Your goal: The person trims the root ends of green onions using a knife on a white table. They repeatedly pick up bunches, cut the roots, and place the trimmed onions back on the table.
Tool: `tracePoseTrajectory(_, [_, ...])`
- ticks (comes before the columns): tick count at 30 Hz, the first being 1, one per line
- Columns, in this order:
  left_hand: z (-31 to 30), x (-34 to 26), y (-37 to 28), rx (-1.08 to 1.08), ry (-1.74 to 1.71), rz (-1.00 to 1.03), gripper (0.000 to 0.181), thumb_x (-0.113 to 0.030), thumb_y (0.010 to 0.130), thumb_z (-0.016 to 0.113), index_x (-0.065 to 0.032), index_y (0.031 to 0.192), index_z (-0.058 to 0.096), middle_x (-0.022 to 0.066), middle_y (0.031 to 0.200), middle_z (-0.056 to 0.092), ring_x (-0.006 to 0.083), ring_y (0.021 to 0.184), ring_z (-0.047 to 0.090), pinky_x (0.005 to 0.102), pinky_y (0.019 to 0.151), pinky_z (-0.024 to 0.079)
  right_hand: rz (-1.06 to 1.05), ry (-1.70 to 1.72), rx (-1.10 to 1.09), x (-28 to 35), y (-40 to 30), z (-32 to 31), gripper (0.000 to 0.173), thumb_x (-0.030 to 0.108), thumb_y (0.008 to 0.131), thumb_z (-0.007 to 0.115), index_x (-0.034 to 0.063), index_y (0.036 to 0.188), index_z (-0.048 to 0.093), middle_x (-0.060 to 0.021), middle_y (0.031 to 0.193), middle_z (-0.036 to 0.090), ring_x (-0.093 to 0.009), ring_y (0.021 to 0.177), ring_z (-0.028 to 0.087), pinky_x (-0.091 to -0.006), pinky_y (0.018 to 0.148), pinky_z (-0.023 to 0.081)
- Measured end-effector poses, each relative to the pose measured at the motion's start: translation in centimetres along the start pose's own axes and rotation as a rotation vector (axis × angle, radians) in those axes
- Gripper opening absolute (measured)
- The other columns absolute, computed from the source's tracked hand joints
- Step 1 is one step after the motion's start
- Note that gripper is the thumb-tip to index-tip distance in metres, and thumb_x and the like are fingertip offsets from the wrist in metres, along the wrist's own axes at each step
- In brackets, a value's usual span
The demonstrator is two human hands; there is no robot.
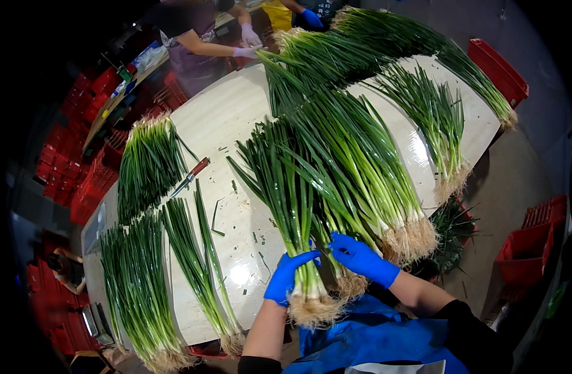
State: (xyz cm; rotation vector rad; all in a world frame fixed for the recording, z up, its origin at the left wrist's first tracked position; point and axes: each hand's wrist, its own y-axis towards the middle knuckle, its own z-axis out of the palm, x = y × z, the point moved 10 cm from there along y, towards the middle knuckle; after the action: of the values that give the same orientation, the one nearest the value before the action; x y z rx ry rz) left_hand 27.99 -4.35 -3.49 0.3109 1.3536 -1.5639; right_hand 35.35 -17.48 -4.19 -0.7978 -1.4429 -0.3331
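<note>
My left hand [290, 276], in a blue glove, is closed around the lower stalks of a bunch of green onions [301, 233], its pale roots hanging by my blue apron. To its right, my gloved right hand [361, 257] has its fingers curled at the stalks of a smaller group of green onions [338, 266]; whether it grips them is unclear. A large pile of green onions [384, 187] lies just beyond, roots towards me. A knife with a brown handle [192, 175] rests on the white table [239, 205], left of the middle.
More green onions lie at the left [139, 280], upper left [150, 163], right [438, 135] and far side [328, 51]. Two people in gloves stand beyond the table; another person [67, 269] is at far left. Red crates [524, 257] stand around, with cut leaves [452, 233] near the right edge.
</note>
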Motion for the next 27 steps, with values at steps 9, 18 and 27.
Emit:
tracePoseTrajectory(9, [-4.0, -0.5, -7.8, 0.154, -0.261, 0.049, 0.065, -0.02, 0.08, 0.059, 0.0025, 0.137, 0.036, 0.0124, 0.095, 0.06, 0.0218, 0.087, 0.06, 0.0291, 0.081, 0.05, -0.101, -0.11, -0.035, 1.6, 3.1, 1.2, 0.052, 0.03, 0.085, 0.063, 0.0005, 0.126, 0.049, -0.0153, 0.115, 0.059, -0.023, 0.098, 0.06, -0.031, 0.084, 0.047])
tracePoseTrajectory(18, [-4.5, 3.4, -12.9, 0.107, -0.35, 0.05, 0.065, -0.015, 0.076, 0.065, 0.0017, 0.133, 0.037, 0.0175, 0.105, 0.059, 0.0275, 0.093, 0.061, 0.0376, 0.084, 0.051, 0.329, 0.988, 0.459, 4.5, 6.4, 18.0, 0.044, 0.039, 0.092, 0.055, 0.0068, 0.121, 0.053, -0.0061, 0.107, 0.061, -0.018, 0.094, 0.06, -0.0344, 0.082, 0.052])
tracePoseTrajectory(27, [-6.4, -3.9, -14.4, 0.101, -0.304, 0.186, 0.066, -0.011, 0.078, 0.063, 0.0022, 0.136, 0.034, 0.0205, 0.113, 0.058, 0.0314, 0.102, 0.06, 0.0409, 0.092, 0.048, 0.1, 0.903, 0.473, 14.5, 9.3, 19.3, 0.039, 0.033, 0.093, 0.054, 0.0053, 0.12, 0.054, -0.0068, 0.107, 0.062, -0.017, 0.094, 0.061, -0.0317, 0.08, 0.051])
